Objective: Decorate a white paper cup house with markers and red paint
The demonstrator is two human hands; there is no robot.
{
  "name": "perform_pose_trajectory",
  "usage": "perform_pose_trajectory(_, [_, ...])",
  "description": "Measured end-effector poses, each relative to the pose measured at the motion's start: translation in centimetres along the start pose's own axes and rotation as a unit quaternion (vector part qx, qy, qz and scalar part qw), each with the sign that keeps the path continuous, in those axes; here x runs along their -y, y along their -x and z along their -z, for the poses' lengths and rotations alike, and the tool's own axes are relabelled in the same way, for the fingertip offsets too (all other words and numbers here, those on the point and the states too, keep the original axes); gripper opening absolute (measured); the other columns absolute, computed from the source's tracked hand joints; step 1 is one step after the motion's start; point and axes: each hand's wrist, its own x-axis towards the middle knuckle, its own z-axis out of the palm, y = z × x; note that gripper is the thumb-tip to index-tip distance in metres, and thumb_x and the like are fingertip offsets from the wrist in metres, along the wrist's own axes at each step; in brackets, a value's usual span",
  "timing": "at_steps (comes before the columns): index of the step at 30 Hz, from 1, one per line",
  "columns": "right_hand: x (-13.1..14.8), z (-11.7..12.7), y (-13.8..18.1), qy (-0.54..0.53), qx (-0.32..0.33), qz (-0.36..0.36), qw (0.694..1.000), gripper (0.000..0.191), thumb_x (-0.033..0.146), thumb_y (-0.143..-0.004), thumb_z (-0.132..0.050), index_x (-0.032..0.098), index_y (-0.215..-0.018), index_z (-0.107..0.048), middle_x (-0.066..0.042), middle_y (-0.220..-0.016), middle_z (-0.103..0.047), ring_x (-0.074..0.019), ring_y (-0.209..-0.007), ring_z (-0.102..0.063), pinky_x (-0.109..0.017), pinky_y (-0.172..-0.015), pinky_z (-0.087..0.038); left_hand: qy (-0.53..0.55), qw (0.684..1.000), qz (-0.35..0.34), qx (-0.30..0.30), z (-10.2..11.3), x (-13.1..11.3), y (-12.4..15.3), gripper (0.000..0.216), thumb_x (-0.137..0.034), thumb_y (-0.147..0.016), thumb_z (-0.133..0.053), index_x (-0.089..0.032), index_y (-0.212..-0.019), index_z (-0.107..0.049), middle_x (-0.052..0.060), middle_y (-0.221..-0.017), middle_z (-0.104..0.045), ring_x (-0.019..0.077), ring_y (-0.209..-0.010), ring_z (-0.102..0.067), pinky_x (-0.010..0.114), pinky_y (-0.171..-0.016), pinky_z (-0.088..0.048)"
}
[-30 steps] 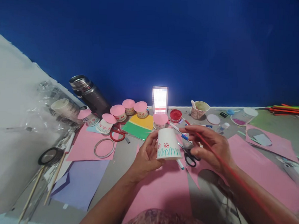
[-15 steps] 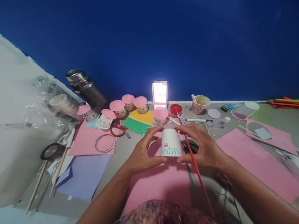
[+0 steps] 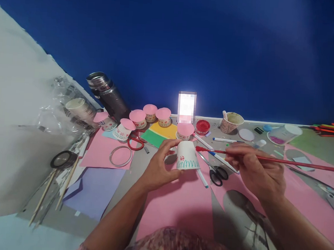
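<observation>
My left hand [image 3: 163, 162] grips a white paper cup [image 3: 187, 152], turned upside down, with fingers at its top and thumb at its lower rim. Green looped strokes run round the lower part, and a cluster of red dots sits above them. My right hand [image 3: 258, 172] is closed round a red-handled paintbrush [image 3: 278, 160] held almost level. The brush's red-loaded tip points at the cup's right side; whether it touches I cannot tell. Black-handled scissors [image 3: 217, 174] and markers lie between the hands. Pink paper [image 3: 179, 205] is spread beneath.
Several decorated cups with pink paper tops [image 3: 137, 117] stand at the back left, near a dark flask [image 3: 109, 93]. Behind the cup are a red paint pot [image 3: 203, 127] and a lit phone [image 3: 186, 107]. Red-handled scissors [image 3: 136, 142] and a tape ring [image 3: 121, 156] lie left.
My right hand has come away from the cup and moved right, and the brush has swung from slanting down to nearly level. The left hand keeps the cup, now slightly tilted.
</observation>
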Motion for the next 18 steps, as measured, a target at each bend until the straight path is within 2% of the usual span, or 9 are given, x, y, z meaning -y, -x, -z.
perform_pose_trajectory(5, [0.82, -0.65, 0.53, -0.029, 0.025, 0.000, 0.999, 0.025, 0.046, -0.102, -0.069, 0.027, -0.100, -0.085, -0.007, -0.083, -0.079, -0.0207, -0.069, -0.067, -0.033, -0.055, -0.052, 0.019, 1.000, 0.002, 0.001, -0.11, 0.16, -0.02, 0.080, -0.015, -0.069, -0.082, -0.033, -0.145, -0.062, 0.009, -0.150, -0.056, 0.0340, -0.141, -0.055, 0.047, -0.117, -0.049])
perform_pose_trajectory(13, [0.90, -0.97, 0.36, -0.010, 0.055, 0.021, 0.998, 0.024, 0.043, -0.105, -0.065, 0.029, -0.102, -0.085, -0.006, -0.086, -0.080, -0.0182, -0.066, -0.068, -0.032, -0.057, -0.050, 0.014, 1.000, -0.002, 0.017, -0.27, -0.03, 0.20, 0.080, -0.014, -0.071, -0.083, -0.033, -0.146, -0.060, 0.009, -0.150, -0.054, 0.0339, -0.142, -0.054, 0.047, -0.117, -0.048])
perform_pose_trajectory(18, [1.02, -1.04, 0.36, 0.015, 0.063, 0.030, 0.997, 0.023, 0.039, -0.107, -0.064, 0.031, -0.104, -0.085, -0.004, -0.087, -0.080, -0.0187, -0.072, -0.069, -0.030, -0.059, -0.051, 0.013, 1.000, -0.001, 0.021, -0.41, -0.21, 0.18, 0.080, -0.014, -0.071, -0.083, -0.032, -0.146, -0.059, 0.010, -0.152, -0.053, 0.0339, -0.141, -0.055, 0.048, -0.118, -0.048])
